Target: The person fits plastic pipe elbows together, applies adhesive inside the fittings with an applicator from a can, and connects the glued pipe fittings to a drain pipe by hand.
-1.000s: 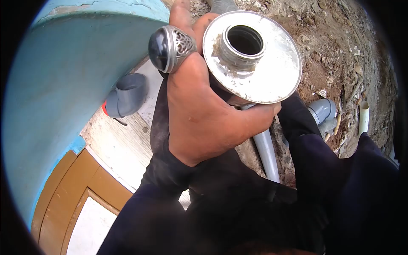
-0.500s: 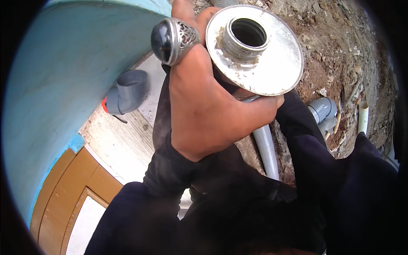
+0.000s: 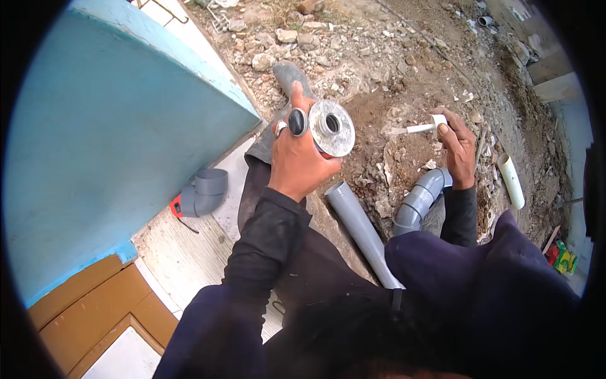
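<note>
My left hand [image 3: 300, 151], with rings on its fingers, is wrapped round a metal can [image 3: 343, 138] whose round silver top faces up with its neck uncapped. To the right, my right hand [image 3: 459, 148] grips a white cap with a brush [image 3: 421, 128], its bristle end pointing left, apart from the can. Below the hands, a long grey pipe [image 3: 360, 227] lies slanted beside my leg. A grey pipe elbow [image 3: 418, 199] sits in the dirt just under my right wrist.
Another grey elbow [image 3: 210, 191] stands by the blue wall [image 3: 139, 120], beside a red object [image 3: 176, 206]. A white pipe [image 3: 511, 182] rises at the right. Rubble [image 3: 287, 36] covers the ground ahead. A brown door [image 3: 95, 303] is at lower left.
The can and my left hand appear smaller and farther from the camera. My right hand has come into view with the brush cap. The view now takes in more ground ahead.
</note>
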Demonstrator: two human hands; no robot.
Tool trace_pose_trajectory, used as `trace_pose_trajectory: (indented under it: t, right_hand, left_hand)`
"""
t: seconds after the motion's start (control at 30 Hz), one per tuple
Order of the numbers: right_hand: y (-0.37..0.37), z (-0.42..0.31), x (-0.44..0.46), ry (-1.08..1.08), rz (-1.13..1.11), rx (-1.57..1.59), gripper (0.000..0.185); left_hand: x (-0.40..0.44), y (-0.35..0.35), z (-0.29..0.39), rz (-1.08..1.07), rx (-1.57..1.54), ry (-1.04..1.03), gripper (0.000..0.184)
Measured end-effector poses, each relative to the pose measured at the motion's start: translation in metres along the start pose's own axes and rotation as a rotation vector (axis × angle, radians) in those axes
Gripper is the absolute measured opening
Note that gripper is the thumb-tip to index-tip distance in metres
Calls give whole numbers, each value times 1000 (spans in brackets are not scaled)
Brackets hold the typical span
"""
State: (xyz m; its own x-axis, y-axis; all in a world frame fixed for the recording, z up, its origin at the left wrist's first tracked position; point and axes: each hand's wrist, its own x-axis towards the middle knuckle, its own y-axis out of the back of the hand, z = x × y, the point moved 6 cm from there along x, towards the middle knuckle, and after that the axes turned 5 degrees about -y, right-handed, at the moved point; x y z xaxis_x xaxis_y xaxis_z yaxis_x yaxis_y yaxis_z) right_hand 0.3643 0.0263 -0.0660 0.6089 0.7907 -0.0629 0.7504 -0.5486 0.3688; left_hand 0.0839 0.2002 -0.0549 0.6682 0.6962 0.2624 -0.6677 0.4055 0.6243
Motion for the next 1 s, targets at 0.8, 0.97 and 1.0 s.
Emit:
trace_pose_trajectory:
  t: [0.8,0.97,1.0]
  right_hand:
    - [-131,-26,-45,264,-200,-628,40]
    - [-110,16,-44,83,-204,4,38]
    - [-104,28,-44,-28,-205,156,38]
  left_hand:
    - [-20,-64,21,-355,491,-304,115]
    - [-18,-67,11,-451,263,-134,128]
    - [-16,-66,12,-482,228,-76,131]
